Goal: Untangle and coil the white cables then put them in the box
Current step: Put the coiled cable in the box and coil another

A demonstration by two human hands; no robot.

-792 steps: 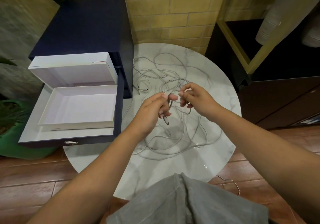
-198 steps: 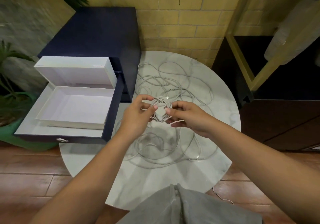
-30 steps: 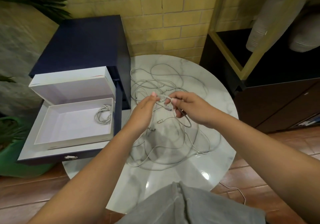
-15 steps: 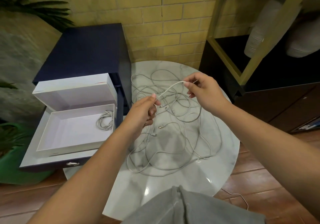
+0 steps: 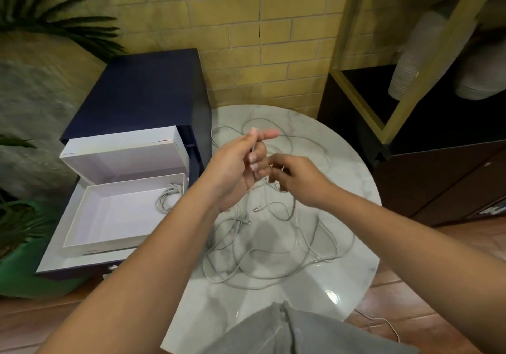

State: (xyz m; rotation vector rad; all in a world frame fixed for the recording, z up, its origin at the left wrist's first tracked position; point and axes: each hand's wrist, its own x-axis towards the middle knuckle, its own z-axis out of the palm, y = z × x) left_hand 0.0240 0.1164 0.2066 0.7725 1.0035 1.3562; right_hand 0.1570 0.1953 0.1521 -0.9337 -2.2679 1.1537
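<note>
Winding has barely begun over the round white marble table [image 5: 342,285], where a person's left hand [image 5: 235,170] grips one thin white cable [image 5: 253,148] near its end, thumb and curled fingers closed round it and the forefinger held out straight. The right hand [image 5: 297,182], just beside it and blurred by motion, has its fingers curled on what appears to be the same strand. Below them a loose tangle of white cables [image 5: 273,249] sprawls from the table's far edge almost to its near edge, several plugs lying free among the loops.

Off the table's left edge, an open white cardboard box [image 5: 82,216] sits in a pulled-out dark blue drawer [image 5: 54,257]. One coiled white cable [image 5: 167,197] already lies in the box's far right corner.

The step in hand looks like the start of a second coil. The next move likely calls for drawing the strand clear of the heap while wrapping it in even loops. Crossings in the pile could snag and drag neighbouring cables along, so a slow pull seems wise.
</note>
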